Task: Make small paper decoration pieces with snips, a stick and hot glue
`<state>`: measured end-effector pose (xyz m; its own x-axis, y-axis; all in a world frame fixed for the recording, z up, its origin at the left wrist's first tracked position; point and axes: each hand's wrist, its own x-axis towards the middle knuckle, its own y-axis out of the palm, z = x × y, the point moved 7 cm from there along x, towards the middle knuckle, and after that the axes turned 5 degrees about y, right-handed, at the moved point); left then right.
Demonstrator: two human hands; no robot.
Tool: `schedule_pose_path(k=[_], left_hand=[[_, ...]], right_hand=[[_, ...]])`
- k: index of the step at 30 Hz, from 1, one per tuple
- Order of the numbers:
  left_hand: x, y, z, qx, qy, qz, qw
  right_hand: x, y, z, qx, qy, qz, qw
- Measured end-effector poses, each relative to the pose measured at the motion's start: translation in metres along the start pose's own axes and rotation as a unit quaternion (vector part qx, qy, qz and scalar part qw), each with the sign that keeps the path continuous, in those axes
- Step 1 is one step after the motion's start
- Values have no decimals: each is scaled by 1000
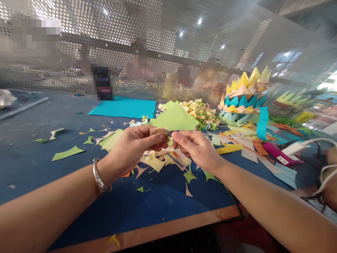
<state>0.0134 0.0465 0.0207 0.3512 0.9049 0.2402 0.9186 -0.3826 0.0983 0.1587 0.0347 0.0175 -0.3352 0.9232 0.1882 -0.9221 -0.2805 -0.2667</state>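
Observation:
My left hand [142, 146], with a silver bangle [98, 177] at the wrist, is closed in a pinch on something small and brownish, mostly hidden by the fingers. Close to its right, my right hand [197, 147] is also pinched; a thin, dark item shows between the two sets of fingertips, too small to name. Just behind the hands lies a green paper sheet [175, 116]. Under and around them are paper scraps [155, 161] in yellow, pink and green. A thin blue stick [175, 160] rests among the scraps.
A turquoise sheet [126, 107] lies at the back, beside a heap of small folded paper pieces [202, 114]. Stacked zigzag paper crowns [242, 96] stand back right. A magenta power strip [283, 154] with cables is at the right, near another person's arm [330, 182]. A perforated panel [163, 45] rises behind.

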Motion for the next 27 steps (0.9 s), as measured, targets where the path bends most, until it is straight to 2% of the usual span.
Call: schedule_pose_path(k=[4, 27], left_hand=[[-1, 3, 2, -1, -15, 15, 1000], [-1, 3, 2, -15, -21, 10, 1000]], right_hand=[[0, 1, 1, 3, -5, 1, 1000], [0, 2, 0, 17, 6, 14, 1000]])
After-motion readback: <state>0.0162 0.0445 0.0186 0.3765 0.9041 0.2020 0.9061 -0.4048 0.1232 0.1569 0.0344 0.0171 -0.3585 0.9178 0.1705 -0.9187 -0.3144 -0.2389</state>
